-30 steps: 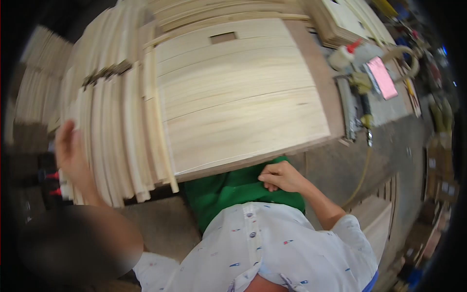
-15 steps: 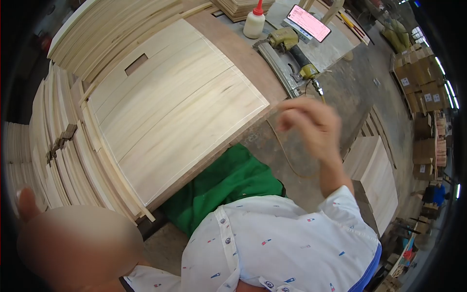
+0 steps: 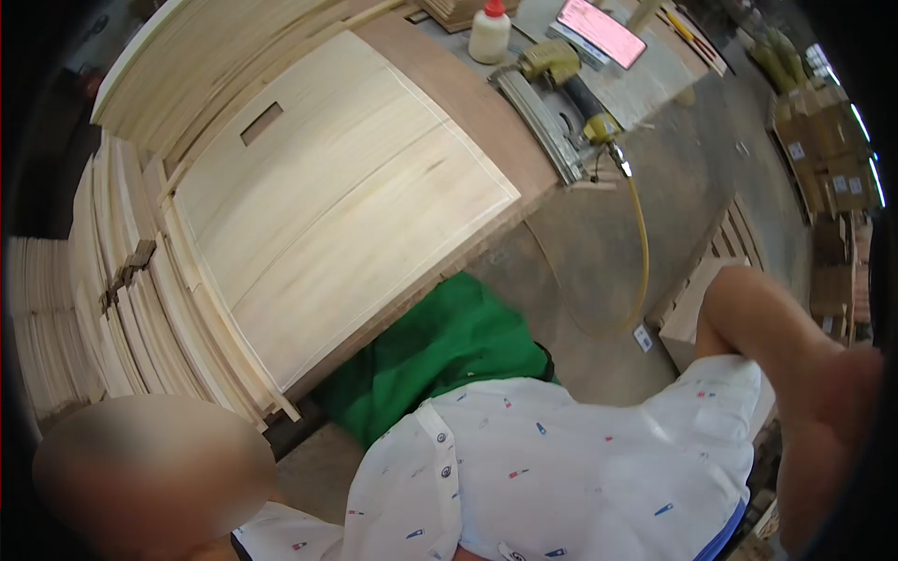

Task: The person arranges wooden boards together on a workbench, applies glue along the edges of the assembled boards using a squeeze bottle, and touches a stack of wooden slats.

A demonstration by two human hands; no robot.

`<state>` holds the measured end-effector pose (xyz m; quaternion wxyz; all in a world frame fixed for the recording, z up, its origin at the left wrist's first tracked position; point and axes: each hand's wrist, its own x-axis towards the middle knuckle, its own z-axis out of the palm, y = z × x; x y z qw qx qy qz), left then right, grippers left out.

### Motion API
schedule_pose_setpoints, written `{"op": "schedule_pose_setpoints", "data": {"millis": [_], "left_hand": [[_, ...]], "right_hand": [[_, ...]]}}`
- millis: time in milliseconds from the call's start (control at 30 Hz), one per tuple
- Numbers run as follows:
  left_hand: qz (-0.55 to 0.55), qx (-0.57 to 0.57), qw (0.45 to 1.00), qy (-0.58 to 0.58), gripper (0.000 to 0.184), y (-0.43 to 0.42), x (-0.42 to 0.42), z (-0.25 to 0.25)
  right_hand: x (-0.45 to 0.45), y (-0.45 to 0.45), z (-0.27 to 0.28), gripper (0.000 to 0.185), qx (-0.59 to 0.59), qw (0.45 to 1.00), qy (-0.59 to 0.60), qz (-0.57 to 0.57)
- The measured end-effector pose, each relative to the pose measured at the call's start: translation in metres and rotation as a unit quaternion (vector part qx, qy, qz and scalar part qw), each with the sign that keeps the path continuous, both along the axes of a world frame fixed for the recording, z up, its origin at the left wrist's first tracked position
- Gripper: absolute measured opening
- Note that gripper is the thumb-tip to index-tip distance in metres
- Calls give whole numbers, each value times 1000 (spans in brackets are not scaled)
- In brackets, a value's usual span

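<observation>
My right arm is bent up at the right edge, beside the white patterned shirt [image 3: 599, 458]. My right hand [image 3: 837, 411] is close to the camera, blurred and dark, well away from the bench; its fingers cannot be made out. No part of my left hand shows. On the bench lies a pale wooden panel [image 3: 346, 206] with a rectangular cutout near its far left side and pencil-like lines along its edges. A nail gun [image 3: 561, 89] rests beyond the panel, joined to a yellow air hose [image 3: 644, 252].
A glue bottle [image 3: 490, 35] with a red cap and a lit phone [image 3: 601, 33] stand at the bench's far end. Stacked wooden strips [image 3: 154, 327] line the left side. Cardboard boxes [image 3: 828, 140] and a slatted wooden piece [image 3: 730, 234] are at the right. Green cloth [image 3: 440, 346] covers my lap.
My right hand has moved from beside the panel's near right corner out to the right edge, close to the camera. The fingertip at the lower left has gone from view. The panel stays put.
</observation>
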<state>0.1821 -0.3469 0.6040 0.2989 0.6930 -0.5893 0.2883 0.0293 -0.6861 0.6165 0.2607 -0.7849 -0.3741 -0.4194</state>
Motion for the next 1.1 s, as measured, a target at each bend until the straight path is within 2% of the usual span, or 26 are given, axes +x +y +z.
{"op": "schedule_pose_setpoints", "data": {"millis": [233,367,467,567,600,633,667,733,800,867,900,967,1000,1033,1100], "left_hand": [[-47,-224,969,-91,64,13,-22,15],[-57,-265,952,-139,64,8,-28,15],[-28,-224,965,-131,65,-5,-18,6],[-21,-203,970,-130,65,-12,-6,-1],[-19,-203,971,-126,65,-14,-2,-6],[-17,-201,971,-124,65,-17,1,-7],[-15,-202,971,-123,65,-18,4,-9],[-10,-205,971,-119,65,-20,6,-11],[6,-212,970,-119,65,-20,4,-11],[25,-233,966,-110,65,-13,4,-15],[47,-243,964,-98,65,-8,6,-18],[136,-240,961,-29,65,4,6,-41],[183,-230,956,20,65,11,5,-56],[249,-197,944,94,74,15,1,-72],[272,-203,932,124,73,12,2,-94]], "right_hand": [[31,-19,-11,22,-12,995,11,98],[43,-35,-6,24,-2,990,4,141],[54,-61,3,26,39,993,2,110],[76,-100,-14,28,170,983,20,-60],[93,-111,-30,28,226,959,48,-164],[109,-112,-48,31,287,913,57,-284],[120,-136,-66,33,350,858,104,-360],[132,-252,-133,37,398,816,175,-382],[139,-314,-185,51,441,737,229,-458],[142,-350,-219,66,453,683,280,-499],[146,-351,-226,66,453,685,280,-497],[152,-353,-238,82,565,616,337,-434],[154,-358,-243,82,565,616,337,-433],[157,-365,-248,85,580,604,370,-401],[160,-376,-253,88,592,592,404,-369]]}}
